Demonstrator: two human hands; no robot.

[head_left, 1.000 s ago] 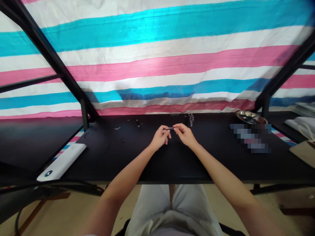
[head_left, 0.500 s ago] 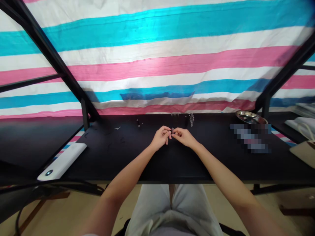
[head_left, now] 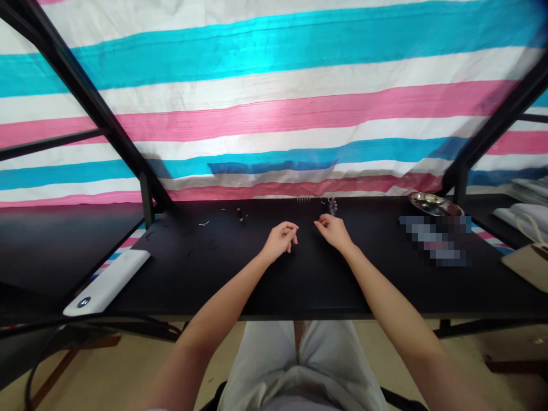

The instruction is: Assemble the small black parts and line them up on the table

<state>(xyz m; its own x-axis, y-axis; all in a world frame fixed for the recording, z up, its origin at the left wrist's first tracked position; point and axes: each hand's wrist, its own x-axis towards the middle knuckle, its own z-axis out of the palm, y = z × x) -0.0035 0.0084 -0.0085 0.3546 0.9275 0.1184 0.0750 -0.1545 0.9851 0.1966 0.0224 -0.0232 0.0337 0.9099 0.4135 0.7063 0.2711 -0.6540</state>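
Left and right hands [head_left: 279, 242] [head_left: 335, 231] curl, any grip unclear, the right by a knobbly grey cluster [head_left: 333, 206].

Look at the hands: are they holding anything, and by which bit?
I can't tell. Nothing shows clearly in the left hand or the right hand, but either could hide something tiny, so I can't point to a held bit.
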